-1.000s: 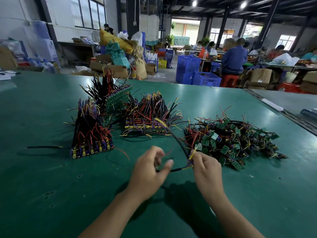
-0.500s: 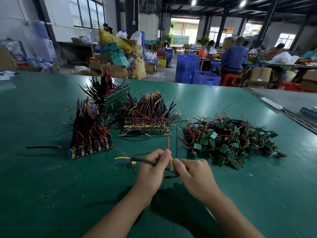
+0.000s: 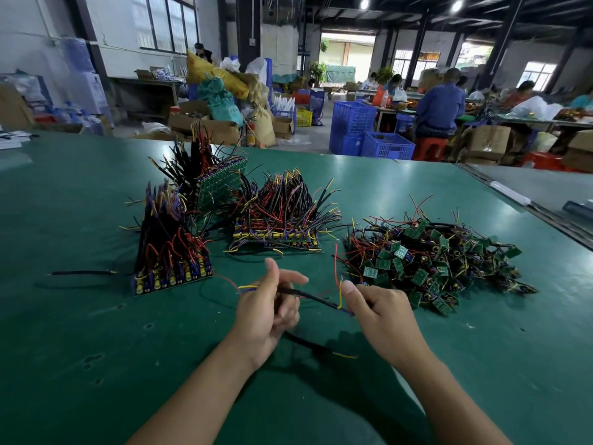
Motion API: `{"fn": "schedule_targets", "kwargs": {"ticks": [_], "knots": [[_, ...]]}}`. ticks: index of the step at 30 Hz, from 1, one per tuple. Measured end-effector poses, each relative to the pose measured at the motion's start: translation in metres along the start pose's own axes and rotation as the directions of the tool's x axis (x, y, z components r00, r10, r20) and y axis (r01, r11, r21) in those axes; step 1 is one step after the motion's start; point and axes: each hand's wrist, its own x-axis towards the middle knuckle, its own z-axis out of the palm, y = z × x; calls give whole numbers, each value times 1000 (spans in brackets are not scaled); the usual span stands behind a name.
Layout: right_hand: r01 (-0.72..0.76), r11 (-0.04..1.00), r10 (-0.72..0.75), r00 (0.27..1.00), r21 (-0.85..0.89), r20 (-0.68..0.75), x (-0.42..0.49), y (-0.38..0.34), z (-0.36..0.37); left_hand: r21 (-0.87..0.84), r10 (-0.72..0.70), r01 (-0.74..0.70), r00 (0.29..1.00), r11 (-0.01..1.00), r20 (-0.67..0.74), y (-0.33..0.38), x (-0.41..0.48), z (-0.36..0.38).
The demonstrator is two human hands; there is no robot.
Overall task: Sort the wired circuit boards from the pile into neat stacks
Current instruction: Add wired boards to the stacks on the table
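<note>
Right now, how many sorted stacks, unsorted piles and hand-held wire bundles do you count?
Sorted stacks: 3, front-left stack, back stack, middle stack
Unsorted pile: 1
Wire bundle held by left hand and right hand: 1
Total: 5

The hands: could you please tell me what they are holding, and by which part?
One black-sleeved wire bundle: the left hand holds it near its yellow-and-purple tips, the right hand pinches the opposite end, where red and yellow wires emerge.

Bright overhead ceiling lamps (image 3: 364,2) (plus daylight through windows (image 3: 165,24)); soft shadows under hands (image 3: 268,311), wide-angle bending at edges.
</note>
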Motion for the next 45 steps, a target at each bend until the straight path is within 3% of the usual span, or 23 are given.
{"fn": "schedule_targets", "kwargs": {"ticks": [4, 7, 9, 10, 11, 12, 14, 16, 19, 20, 21, 23, 25, 27, 31, 35, 39, 45], "knots": [[45, 991, -66, 984, 130, 167, -1, 1, -1, -32, 3, -2, 999, 999, 45, 2, 4, -6], [-54, 981, 26, 989, 189, 148, -2, 3, 1, -37, 60, -58, 996, 998, 62, 8, 8, -14], [-197, 925, 166, 979, 325, 119, 0, 2, 1, 258, 159, -146, 987, 955, -29, 10, 11, -24], [-257, 876, 237, 966, 407, 101, 2, 3, 1, 497, 246, -186, 968, 848, -57, 10, 12, -30], [-303, 825, 301, 950, 478, 83, 4, 3, 1, 708, 305, -207, 952, 675, -12, 9, 11, -36], [-338, 777, 355, 932, 531, 72, 5, 4, 0, 854, 284, -219, 955, 471, 88, 6, 11, -42], [-375, 703, 424, 903, 604, 67, 5, 6, -2, 954, 65, -257, 966, 154, 250, 1, 11, -51], [-383, 656, 458, 887, 650, 61, 5, 7, -3, 960, -78, -280, 957, 7, 280, -7, 12, -52], [-401, 573, 509, 858, 715, 73, 7, 5, -2, 954, 38, -275, 959, -121, 281, -11, 16, -50], [-397, 518, 527, 846, 757, 83, 9, 5, 0, 960, 103, -259, 957, -109, 270, -11, 17, -49], [-386, 459, 545, 834, 800, 89, 10, 4, 1, 971, 181, -235, 954, -36, 238, -11, 17, -47], [-357, 383, 577, 813, 852, 81, 11, 2, 1, 952, 300, -178, 949, 251, 98, -12, 17, -41], [-349, 398, 579, 813, 849, 63, 10, 1, 0, 792, 294, -131, 954, 597, -63, -12, 14, -31], [-370, 422, 562, 823, 828, 81, 8, 0, 3, 626, 256, -121, 958, 771, -130, -12, 11, -24], [-452, 407, 501, 837, 794, 219, 3, -5, 19, 612, 248, -159, 967, 775, -63, -18, 5, -13], [-442, 470, 431, 870, 764, 238, 0, -10, 29, 601, 156, -130, 988, 789, 10, -27, -1, -4], [-424, 484, 412, 882, 765, 228, -1, -10, 29, 484, 79, -26, 993, 875, -91, -31, -1, 0], [-359, 479, 417, 896, 801, 152, -2, -11, 34, 692, 171, -81, 983, 717, -63, -30, 0, -2]]}}
